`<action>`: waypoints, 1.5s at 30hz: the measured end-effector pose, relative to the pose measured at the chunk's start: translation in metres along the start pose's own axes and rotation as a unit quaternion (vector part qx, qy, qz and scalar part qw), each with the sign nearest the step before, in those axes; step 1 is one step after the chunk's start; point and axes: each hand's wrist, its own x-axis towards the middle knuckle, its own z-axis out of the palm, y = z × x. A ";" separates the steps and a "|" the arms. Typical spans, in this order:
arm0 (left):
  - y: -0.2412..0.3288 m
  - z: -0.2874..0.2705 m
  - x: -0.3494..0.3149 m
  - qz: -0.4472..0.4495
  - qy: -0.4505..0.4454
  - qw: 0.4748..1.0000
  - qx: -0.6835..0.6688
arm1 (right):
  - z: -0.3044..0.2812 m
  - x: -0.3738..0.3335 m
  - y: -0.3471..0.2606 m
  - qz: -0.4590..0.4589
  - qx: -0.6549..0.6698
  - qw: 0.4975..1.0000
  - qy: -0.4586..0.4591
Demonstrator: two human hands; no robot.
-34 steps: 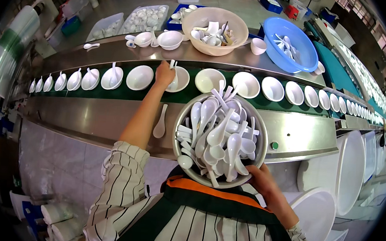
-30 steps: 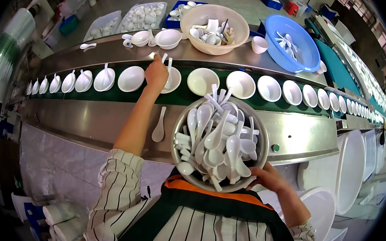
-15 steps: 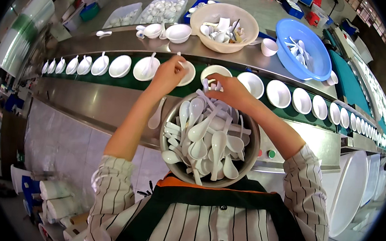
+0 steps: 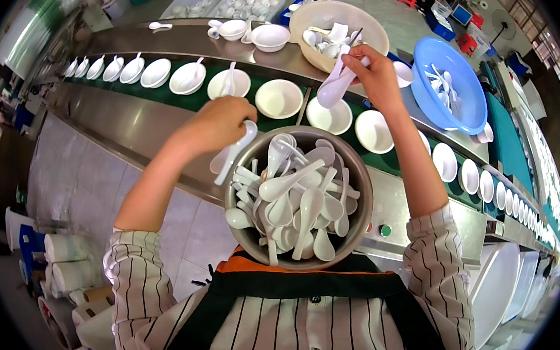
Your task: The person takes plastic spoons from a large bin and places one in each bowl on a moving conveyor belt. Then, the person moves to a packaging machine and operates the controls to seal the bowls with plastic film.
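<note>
My left hand (image 4: 221, 123) is closed on a white soup spoon (image 4: 235, 153), above the counter beside the steel bowl. Part of another spoon (image 4: 217, 163) shows behind it. Raised over the belt, my right hand (image 4: 371, 73) pinches pale spoons (image 4: 334, 86) by their handle ends; they overlap, so I cannot tell how many. Below them a white bowl (image 4: 329, 116) stands on the green belt, with another white bowl (image 4: 279, 99) to its left. A steel bowl (image 4: 365, 201) heaped with white spoons sits against my front.
White bowls run along the belt both ways; several at left hold a spoon, such as this bowl (image 4: 229, 83). On the ledge behind stand a cream basin (image 4: 376, 34) and a blue basin (image 4: 421, 77) with spoons. A green button (image 4: 385, 231) sits on the front panel.
My left hand has come back from the belt to the counter and now holds a spoon. The right hand has lifted spoons from the steel bowl up over the belt.
</note>
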 end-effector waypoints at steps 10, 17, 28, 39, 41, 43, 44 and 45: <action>-0.130 0.043 0.083 -0.282 0.141 0.904 -0.288 | 0.002 0.017 0.075 0.016 -0.204 0.976 0.076; -0.141 0.076 0.070 -0.276 0.195 0.925 0.175 | -0.024 0.007 0.121 -0.078 -0.403 0.906 0.107; 0.017 0.038 0.017 0.117 -0.086 0.985 -0.089 | -0.036 -0.046 0.038 0.050 -0.585 0.809 -0.039; 0.017 0.036 0.023 0.142 -0.122 0.976 -0.110 | 0.008 -0.093 -0.030 -0.130 -0.306 0.896 -0.293; 0.014 0.033 0.018 0.113 -0.147 0.968 -0.167 | -0.014 -0.079 -0.032 -0.071 -0.210 0.951 -0.214; 0.015 0.024 0.017 0.095 -0.153 0.970 -0.164 | -0.040 -0.058 -0.028 -0.051 -0.314 0.937 -0.142; 0.018 0.020 0.019 0.115 -0.149 0.971 -0.148 | -0.053 -0.045 -0.016 -0.050 -0.315 0.938 -0.138; 0.022 0.014 0.021 0.137 -0.145 0.971 -0.131 | -0.064 -0.033 0.007 -0.021 -0.402 0.903 -0.152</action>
